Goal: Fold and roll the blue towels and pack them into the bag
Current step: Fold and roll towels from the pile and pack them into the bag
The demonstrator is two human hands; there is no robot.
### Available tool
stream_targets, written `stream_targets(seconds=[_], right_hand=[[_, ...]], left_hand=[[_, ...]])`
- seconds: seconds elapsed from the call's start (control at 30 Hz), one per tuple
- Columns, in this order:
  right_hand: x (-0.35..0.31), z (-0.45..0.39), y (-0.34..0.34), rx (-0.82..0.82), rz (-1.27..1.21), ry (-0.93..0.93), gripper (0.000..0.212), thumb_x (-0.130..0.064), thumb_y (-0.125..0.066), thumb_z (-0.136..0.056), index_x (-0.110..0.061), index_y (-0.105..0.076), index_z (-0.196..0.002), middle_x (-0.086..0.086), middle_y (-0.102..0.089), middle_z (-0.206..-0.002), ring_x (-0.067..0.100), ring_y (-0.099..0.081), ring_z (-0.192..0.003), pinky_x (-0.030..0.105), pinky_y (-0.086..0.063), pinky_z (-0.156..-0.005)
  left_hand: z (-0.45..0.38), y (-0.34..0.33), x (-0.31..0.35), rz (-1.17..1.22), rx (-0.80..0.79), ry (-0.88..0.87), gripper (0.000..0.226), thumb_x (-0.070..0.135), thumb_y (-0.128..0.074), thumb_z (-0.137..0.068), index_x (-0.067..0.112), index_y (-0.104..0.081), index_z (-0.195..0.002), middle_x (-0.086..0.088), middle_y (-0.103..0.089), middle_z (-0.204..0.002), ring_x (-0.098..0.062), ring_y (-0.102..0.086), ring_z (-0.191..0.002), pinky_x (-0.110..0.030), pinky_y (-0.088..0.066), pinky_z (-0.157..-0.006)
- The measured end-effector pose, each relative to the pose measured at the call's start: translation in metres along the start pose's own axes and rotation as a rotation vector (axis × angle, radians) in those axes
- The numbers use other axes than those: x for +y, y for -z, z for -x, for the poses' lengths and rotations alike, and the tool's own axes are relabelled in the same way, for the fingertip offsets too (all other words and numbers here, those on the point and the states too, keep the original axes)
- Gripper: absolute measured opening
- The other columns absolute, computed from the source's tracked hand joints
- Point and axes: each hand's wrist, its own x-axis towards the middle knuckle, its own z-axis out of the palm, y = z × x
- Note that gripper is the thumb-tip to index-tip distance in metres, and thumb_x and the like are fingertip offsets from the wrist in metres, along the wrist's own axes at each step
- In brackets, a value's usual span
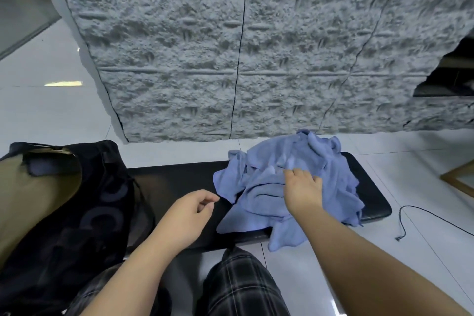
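right hand in the towel heap

while the left hand (191, 209) hangs over the dark bench (177, 182) with its fingers loosely curled and nothing in them, the right hand (304, 188) rests on the pile of blue towels (289, 179), its fingertips sunk into the cloth; whether they pinch a fold cannot be told. the towels lie crumpled in a heap on the right end of the bench, one corner drooping over the near edge. the bag (77, 213), black with a tan lining, stands open at the left, well apart from the heap. plaid-clad knees (241, 282) show at the near edge. a grey textured wall (243, 46) rises on the far side, and a thin black cord (420, 215) trails across the white floor on the right.
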Motion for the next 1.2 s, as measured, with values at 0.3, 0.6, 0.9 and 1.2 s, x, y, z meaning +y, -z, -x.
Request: stream_targets(seconds=[0.3,0.6,0.9,1.2], right_hand=[[-0.031,0.019,0.054,0.139,-0.449,0.1,0.013,-0.019,-0.031,-0.101,-0.015,-0.042,-0.095,0.0,-0.043,-0.062,0.018,-0.035,-0.053,0.029,-0.031,-0.06],[-0.094,0.088,0.139,0.174,-1.119,0.355,0.013,-0.021,-0.041,-0.099,-0.024,-0.051,-0.091,-0.01,-0.052,-0.068,0.0,-0.047,-0.06,0.018,-0.036,-0.058],[-0.106,0.129,0.161,0.159,-1.057,0.426,0.013,-0.029,-0.058,-0.091,-0.017,-0.062,-0.085,-0.002,-0.066,-0.082,0.016,-0.06,-0.084,0.034,-0.046,-0.079],[-0.134,0.164,0.165,0.091,-0.801,0.503,0.014,-0.016,-0.064,-0.085,-0.025,-0.061,-0.075,0.001,-0.064,-0.083,0.016,-0.057,-0.078,0.032,-0.044,-0.072]], left_hand=[[0.029,0.014,0.024,0.016,0.059,-0.079,0.026,0.021,-0.051,-0.094,0.034,-0.055,-0.116,0.021,-0.055,-0.112,0.004,-0.055,-0.097,-0.009,-0.039,-0.076],[0.066,0.037,0.07,0.146,0.125,-0.242,0.021,0.028,-0.064,-0.086,0.039,-0.053,-0.101,0.022,-0.062,-0.101,0.008,-0.057,-0.093,-0.011,-0.042,-0.072],[0.111,0.083,0.052,0.083,0.374,-0.254,0.02,0.026,-0.05,-0.095,0.024,-0.061,-0.078,0.006,-0.065,-0.074,-0.013,-0.059,-0.075,-0.03,-0.045,-0.069],[0.152,0.103,0.044,0.155,0.588,-0.299,0.023,0.011,-0.052,-0.092,0.028,-0.053,-0.077,0.009,-0.061,-0.075,-0.009,-0.055,-0.073,-0.02,-0.042,-0.068]])
